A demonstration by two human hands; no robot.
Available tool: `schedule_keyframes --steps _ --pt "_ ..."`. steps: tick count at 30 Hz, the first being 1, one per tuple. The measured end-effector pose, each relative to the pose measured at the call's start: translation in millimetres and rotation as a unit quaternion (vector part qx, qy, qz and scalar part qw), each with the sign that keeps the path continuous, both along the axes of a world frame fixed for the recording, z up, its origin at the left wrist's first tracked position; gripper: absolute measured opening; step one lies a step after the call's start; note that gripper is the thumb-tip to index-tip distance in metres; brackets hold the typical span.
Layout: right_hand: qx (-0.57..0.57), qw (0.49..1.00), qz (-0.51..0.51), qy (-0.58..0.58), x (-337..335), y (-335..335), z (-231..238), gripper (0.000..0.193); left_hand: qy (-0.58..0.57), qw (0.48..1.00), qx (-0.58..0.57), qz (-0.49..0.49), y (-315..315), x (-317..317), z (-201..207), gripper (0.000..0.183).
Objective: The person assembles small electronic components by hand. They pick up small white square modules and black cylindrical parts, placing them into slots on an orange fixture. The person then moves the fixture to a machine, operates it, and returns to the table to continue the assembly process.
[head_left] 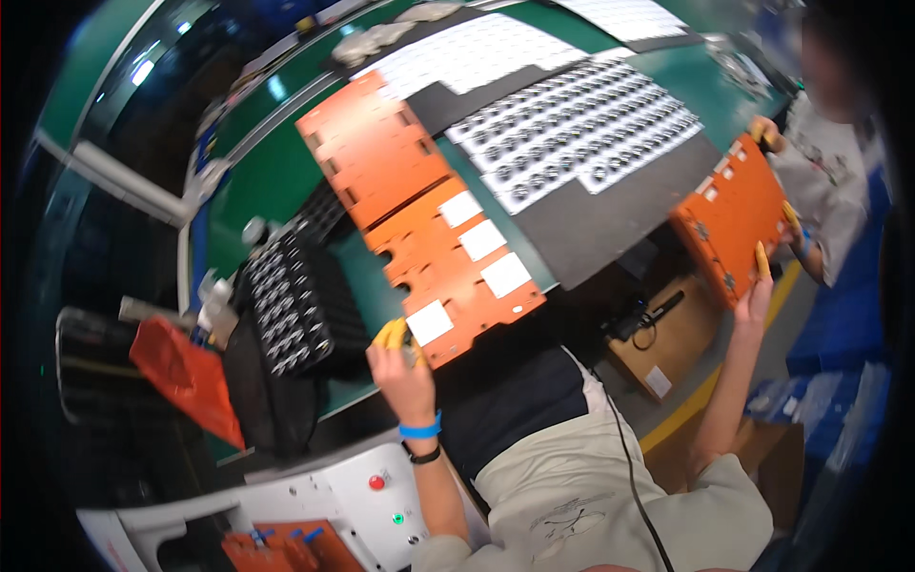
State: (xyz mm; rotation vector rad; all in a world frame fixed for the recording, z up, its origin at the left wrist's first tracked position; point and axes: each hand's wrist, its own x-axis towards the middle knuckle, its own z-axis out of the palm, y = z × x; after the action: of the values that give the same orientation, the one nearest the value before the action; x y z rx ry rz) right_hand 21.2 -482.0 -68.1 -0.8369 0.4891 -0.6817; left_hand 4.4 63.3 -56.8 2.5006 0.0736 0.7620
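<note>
My left hand [405, 370], its fingertips in yellow covers, is closed on the near-left corner of an orange plate [448, 272] with cutouts and several white patches. That plate lies on the green table, end to end with a second orange plate [367, 143]. On the right, my right hand [756, 294] grips the near edge of a thick orange panel [732, 219], tilted off the table. One yellow-covered finger lies along its face; the other fingers are partly hidden. Another person's hands [774, 138] hold the same panel from the far side.
White sheets bearing rows of round dark parts [581, 124] lie on dark mats [600, 224]. A black tray of small parts [295, 296] and a red bag [186, 377] are at left. A cardboard box [667, 338] stands below the table; a white machine panel [353, 486] is near me.
</note>
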Motion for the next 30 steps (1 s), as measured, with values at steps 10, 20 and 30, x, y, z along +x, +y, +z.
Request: schedule_keyframes --steps 10,20,30 --pt "-0.010 0.993 0.115 -0.018 67.3 -5.8 -20.8 0.049 -0.063 0.995 -0.073 0.006 8.7 7.1 -9.8 0.057" --pt "-0.010 0.955 0.284 -0.087 70.1 105.1 7.7 0.051 -0.083 0.993 -0.071 -0.053 17.3 -14.1 -17.7 0.050" --pt "0.110 0.849 0.469 -0.217 9.4 203.2 69.6 0.054 -0.179 0.983 -0.047 -0.003 12.1 4.2 -18.1 0.032"
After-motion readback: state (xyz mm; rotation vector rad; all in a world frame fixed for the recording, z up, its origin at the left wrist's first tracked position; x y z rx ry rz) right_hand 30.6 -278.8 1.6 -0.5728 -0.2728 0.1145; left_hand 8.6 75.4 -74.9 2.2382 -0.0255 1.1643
